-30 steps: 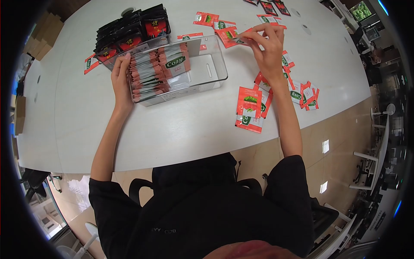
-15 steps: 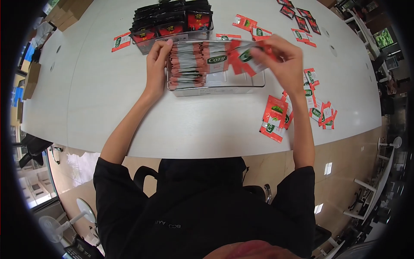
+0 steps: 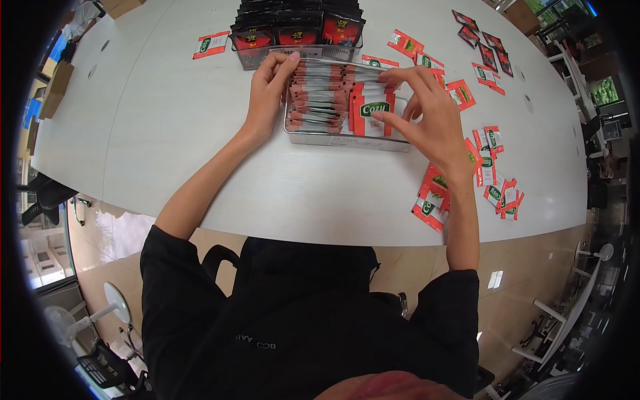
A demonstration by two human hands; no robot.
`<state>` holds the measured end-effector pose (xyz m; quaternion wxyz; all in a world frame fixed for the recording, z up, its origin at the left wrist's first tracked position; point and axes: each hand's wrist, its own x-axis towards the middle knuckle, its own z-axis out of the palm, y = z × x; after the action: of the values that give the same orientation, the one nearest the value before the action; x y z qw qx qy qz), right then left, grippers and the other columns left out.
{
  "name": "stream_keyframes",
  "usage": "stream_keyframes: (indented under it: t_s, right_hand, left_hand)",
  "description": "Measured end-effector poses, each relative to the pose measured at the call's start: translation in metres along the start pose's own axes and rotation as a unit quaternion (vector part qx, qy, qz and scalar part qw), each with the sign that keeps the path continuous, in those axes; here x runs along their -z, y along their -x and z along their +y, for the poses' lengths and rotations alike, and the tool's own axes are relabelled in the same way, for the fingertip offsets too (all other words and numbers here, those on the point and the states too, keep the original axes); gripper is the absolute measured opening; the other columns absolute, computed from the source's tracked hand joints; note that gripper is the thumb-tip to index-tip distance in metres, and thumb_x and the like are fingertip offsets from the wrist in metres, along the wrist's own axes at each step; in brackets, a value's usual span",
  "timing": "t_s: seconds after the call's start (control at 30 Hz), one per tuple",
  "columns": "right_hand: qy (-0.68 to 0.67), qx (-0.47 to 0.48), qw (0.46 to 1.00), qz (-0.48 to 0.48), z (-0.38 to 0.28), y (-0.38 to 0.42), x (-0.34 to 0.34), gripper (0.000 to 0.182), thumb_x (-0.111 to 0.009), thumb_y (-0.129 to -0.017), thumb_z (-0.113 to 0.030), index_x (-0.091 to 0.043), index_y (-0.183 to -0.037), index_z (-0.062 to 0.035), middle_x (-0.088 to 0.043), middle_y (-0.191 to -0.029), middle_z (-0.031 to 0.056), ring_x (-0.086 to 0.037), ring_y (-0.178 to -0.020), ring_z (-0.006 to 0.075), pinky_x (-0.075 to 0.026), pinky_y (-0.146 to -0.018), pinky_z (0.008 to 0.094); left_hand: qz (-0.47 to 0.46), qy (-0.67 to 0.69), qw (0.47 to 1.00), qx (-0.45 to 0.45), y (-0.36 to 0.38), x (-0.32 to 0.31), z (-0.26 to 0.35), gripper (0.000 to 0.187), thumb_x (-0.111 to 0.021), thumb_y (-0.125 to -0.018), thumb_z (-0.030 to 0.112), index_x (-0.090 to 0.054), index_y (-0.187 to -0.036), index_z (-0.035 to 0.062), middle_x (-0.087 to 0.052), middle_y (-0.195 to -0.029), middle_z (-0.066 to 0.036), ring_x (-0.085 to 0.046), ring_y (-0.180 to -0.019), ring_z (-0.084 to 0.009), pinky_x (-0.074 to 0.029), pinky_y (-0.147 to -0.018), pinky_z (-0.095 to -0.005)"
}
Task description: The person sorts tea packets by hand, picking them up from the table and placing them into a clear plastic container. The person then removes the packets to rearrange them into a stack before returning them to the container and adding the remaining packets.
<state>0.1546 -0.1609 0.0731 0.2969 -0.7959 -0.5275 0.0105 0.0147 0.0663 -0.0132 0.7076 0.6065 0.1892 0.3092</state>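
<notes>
A clear plastic bin (image 3: 347, 139) holds rows of red-and-white sachets (image 3: 319, 100) standing on edge, packed on its left side. My left hand (image 3: 270, 90) grips the bin's left end, thumb at the rim. Over the bin's right part is my right hand (image 3: 427, 110), its thumb on the front of a Cozy sachet (image 3: 373, 110) and its index finger at the upper edge behind. This sachet leans face-up against others in the right row. The tips of the other right fingers are partly hidden.
Behind stands a second clear bin (image 3: 300, 52) full of black-and-red packets (image 3: 297, 33). Loose Cozy sachets lie at right (image 3: 490, 143), near my right forearm (image 3: 430, 207), and one at left (image 3: 212, 44). Several dark packets (image 3: 490, 50) lie far right.
My right hand has brought the sachets it held above the bin down into its right row. In the view, the bin and my left hand appear farther right, as the camera has shifted.
</notes>
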Motion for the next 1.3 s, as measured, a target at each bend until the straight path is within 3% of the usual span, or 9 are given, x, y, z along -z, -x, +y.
stream_keyframes:
  t_s: [0.07,0.2,0.27,0.37,0.7,0.87,0.97,1.1,1.3]
  right_hand:
    - [0.017,0.057,0.998,0.025,0.007,0.002,-0.005,0.049,-0.084,-0.076,-0.024,-0.063,-0.119,-0.0155,-0.061,-0.115,0.0010,-0.065,-0.067,0.0155,-0.051,-0.057,0.0303]
    - [0.027,0.009,1.000,0.001,0.003,0.002,-0.002,0.054,-0.086,-0.072,-0.022,-0.062,-0.119,-0.0136,-0.059,-0.120,0.0030,-0.064,-0.083,0.0189,-0.053,-0.067,0.0326]
    - [0.120,0.104,0.985,0.075,0.008,0.001,-0.005,0.061,-0.088,-0.069,-0.021,-0.059,-0.122,-0.0121,-0.062,-0.113,0.0037,-0.060,-0.097,0.0219,-0.050,-0.082,0.0365]
    - [0.111,0.059,0.992,0.022,0.006,0.004,-0.002,0.064,-0.087,-0.069,-0.019,-0.056,-0.125,-0.0104,-0.066,-0.104,0.0040,-0.057,-0.103,0.0238,-0.045,-0.091,0.0388]
    - [0.035,0.065,0.993,-0.087,0.012,0.006,0.002,0.044,-0.083,-0.075,-0.016,-0.062,-0.113,-0.0150,-0.067,-0.095,0.0024,-0.061,-0.082,0.0226,-0.047,-0.083,0.0390]
    - [0.000,0.108,0.993,0.036,0.013,0.004,-0.011,0.023,-0.080,-0.079,-0.017,-0.066,-0.096,-0.0095,-0.065,-0.091,0.0015,-0.063,-0.064,0.0156,-0.049,-0.060,0.0318]
    - [0.011,0.126,0.991,0.041,0.016,0.003,-0.021,0.023,-0.079,-0.081,-0.018,-0.066,-0.097,-0.0091,-0.065,-0.094,0.0003,-0.068,-0.069,0.0135,-0.049,-0.056,0.0294]
    - [-0.057,0.110,0.986,0.111,0.004,-0.001,-0.017,0.021,-0.078,-0.083,-0.019,-0.066,-0.098,-0.0089,-0.066,-0.094,0.0009,-0.070,-0.073,0.0132,-0.051,-0.059,0.0294]
    - [0.054,0.067,0.976,0.202,0.054,-0.003,0.014,0.021,-0.072,-0.091,-0.022,-0.067,-0.108,-0.0096,-0.066,-0.109,0.0021,-0.071,-0.083,0.0156,-0.054,-0.067,0.0313]
  left_hand:
    - [-0.001,0.009,1.000,0.008,0.000,-0.001,0.002,0.026,-0.060,-0.101,0.035,-0.060,-0.094,0.0105,-0.053,-0.073,0.008,-0.041,-0.062,0.0004,-0.031,-0.053,-0.0197]
    - [0.007,-0.010,1.000,0.011,0.001,-0.002,0.004,0.027,-0.060,-0.101,0.036,-0.060,-0.094,0.0106,-0.051,-0.073,0.008,-0.040,-0.062,0.0002,-0.030,-0.054,-0.0195]
    - [0.009,-0.016,1.000,0.014,0.001,-0.002,0.005,0.027,-0.060,-0.101,0.037,-0.060,-0.094,0.0106,-0.051,-0.073,0.008,-0.040,-0.062,0.0001,-0.030,-0.054,-0.0194]
    - [0.007,-0.018,1.000,0.007,0.000,-0.001,0.003,0.028,-0.060,-0.101,0.038,-0.060,-0.093,0.0105,-0.051,-0.073,0.008,-0.039,-0.062,-0.0001,-0.030,-0.054,-0.0195]
    - [-0.006,-0.019,1.000,0.010,-0.001,0.000,0.001,0.026,-0.060,-0.101,0.037,-0.056,-0.092,0.0126,-0.050,-0.074,0.008,-0.041,-0.058,0.0003,-0.032,-0.050,-0.0181]
    - [-0.011,-0.027,1.000,0.008,-0.002,0.001,0.000,0.024,-0.059,-0.101,0.037,-0.052,-0.092,0.0149,-0.050,-0.076,0.008,-0.045,-0.054,0.0012,-0.035,-0.047,-0.0158]
    - [-0.010,-0.030,0.999,0.008,-0.001,0.001,0.001,0.024,-0.059,-0.101,0.036,-0.053,-0.092,0.0147,-0.051,-0.078,0.008,-0.046,-0.056,0.0013,-0.036,-0.048,-0.0156]
    - [-0.006,-0.025,1.000,0.001,0.000,-0.003,0.002,0.026,-0.060,-0.101,0.037,-0.057,-0.093,0.0126,-0.052,-0.076,0.008,-0.042,-0.060,0.0009,-0.033,-0.052,-0.0179]
    - [0.001,-0.020,1.000,-0.005,0.000,-0.003,0.001,0.028,-0.060,-0.101,0.037,-0.060,-0.093,0.0107,-0.051,-0.072,0.008,-0.038,-0.062,0.0002,-0.029,-0.053,-0.0200]
